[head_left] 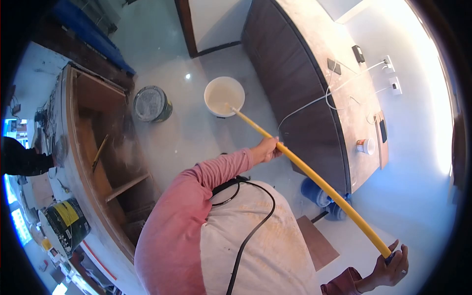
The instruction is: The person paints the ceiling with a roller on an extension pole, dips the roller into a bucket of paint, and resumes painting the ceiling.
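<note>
A long yellow pole (319, 182) slants from the white bucket (224, 83) on the floor down to the lower right. My left hand (267, 149), at the end of a pink sleeve, is closed around its middle part. At the pole's dark end, my right hand (391, 269) grips it, with some fingers partly lifted. The pole's far tip reaches inside the bucket, over pale contents; what is fixed to that tip is too small to make out.
A lidded bucket (150, 104) stands left of the white one. Wooden shelving (101, 142) lines the left, where a dark sleeve (27, 157) of another person shows. On the right, a brown counter (300, 83) bears cables and a small tub (365, 146). Blue bottles (314, 191) stand below.
</note>
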Demonstrator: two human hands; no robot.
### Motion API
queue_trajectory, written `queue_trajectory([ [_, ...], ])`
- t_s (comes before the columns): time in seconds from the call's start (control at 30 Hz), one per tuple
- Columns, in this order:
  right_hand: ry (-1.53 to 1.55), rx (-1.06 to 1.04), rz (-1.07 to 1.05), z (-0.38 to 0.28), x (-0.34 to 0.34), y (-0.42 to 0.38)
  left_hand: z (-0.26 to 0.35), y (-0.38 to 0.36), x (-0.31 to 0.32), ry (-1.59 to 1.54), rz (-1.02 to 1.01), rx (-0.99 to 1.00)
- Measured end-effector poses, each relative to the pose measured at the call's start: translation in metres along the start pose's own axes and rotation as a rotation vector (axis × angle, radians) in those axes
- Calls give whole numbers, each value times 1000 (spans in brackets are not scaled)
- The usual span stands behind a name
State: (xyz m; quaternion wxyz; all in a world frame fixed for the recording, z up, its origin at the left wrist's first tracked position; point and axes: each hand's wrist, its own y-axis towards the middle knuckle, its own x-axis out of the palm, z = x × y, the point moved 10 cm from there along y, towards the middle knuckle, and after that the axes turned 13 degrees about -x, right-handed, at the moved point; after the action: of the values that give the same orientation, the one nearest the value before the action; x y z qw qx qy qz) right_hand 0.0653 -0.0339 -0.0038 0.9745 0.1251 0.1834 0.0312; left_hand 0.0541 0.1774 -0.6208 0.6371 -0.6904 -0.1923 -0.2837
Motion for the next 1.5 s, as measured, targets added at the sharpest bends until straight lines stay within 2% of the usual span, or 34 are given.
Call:
queue_trajectory([
  [0.07, 4, 12, -23, -6, 3, 3, 15, -4, 1, -48, -14, 79],
  [0.2, 26, -54, -34, -42, 27, 8, 37, 14, -31, -95, 144, 164],
  [0.37, 60, -121, -92, -26, 19, 28, 5, 16, -17, -60, 116, 74],
  [0.43, -79, -78, 60, -17, 4, 43, 0, 2, -8, -60, 90, 77],
  [0.57, -106, -92, 178, -21, -6, 58, 17, -9, -8, -74, 87, 160],
  [0.67, -131, -110, 231, -46, -8, 72, 41, -9, -25, -153, 143, 232],
  [0.77, -95, -108, 253, -42, -9, 76, 44, -12, -22, -104, 59, 227],
  [0.97, -84, -119, 244, -34, -17, 78, 19, -8, -14, -130, 63, 136],
  [1.0, -61, -128, 189, -32, -14, 76, 19, -6, -12, -139, 38, 139],
  [1.07, -8, -150, 72, -30, -7, 70, 24, -4, -12, -150, 43, 133],
  [1.3, 16, -38, 68, -52, 20, 52, 68, 3, -33, -162, 108, 197],
  [1.5, -33, -55, 91, 3, 4, 27, 29, -38, 19, -77, 60, 91],
])
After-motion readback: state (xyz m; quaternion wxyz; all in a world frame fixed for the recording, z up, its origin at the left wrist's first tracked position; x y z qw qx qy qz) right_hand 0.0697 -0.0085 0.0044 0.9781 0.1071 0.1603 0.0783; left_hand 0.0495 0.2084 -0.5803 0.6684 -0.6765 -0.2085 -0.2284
